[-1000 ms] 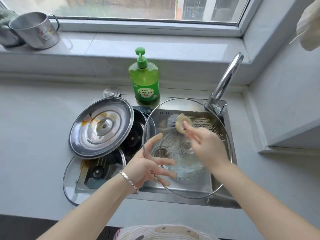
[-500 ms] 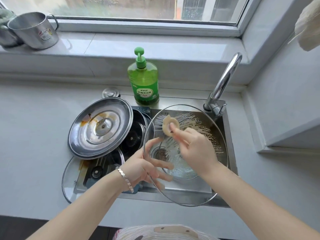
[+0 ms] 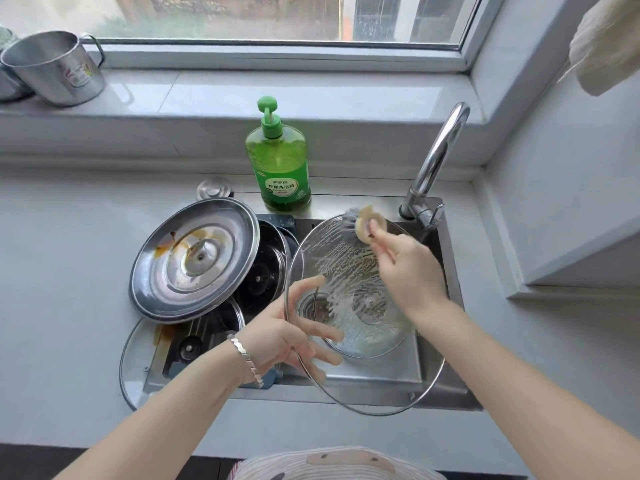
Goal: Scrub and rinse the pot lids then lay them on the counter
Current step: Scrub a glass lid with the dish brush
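My left hand (image 3: 287, 344) pinched the soapy glass lid (image 3: 346, 258) at its 9 o'clock rim over the sink (image 3: 450, 258); my right hand (image 3: 408, 271) gripped the brush (image 3: 367, 225) against its 12 o'clock edge.

The pale grey bench (image 3: 69, 271) has a steel sink (image 3: 381, 379) sunk in it. At the sink's left edge a glass lid (image 3: 135, 368) lies flat, partly on the bench, and a stained steel lid (image 3: 195, 259) rests tilted above it. Behind them stand a green soap bottle (image 3: 278, 168) and a small round metal cap (image 3: 213, 188) (what it belongs to, I cannot tell). On the window sill (image 3: 242, 91) stands a metal mug (image 3: 52, 69).
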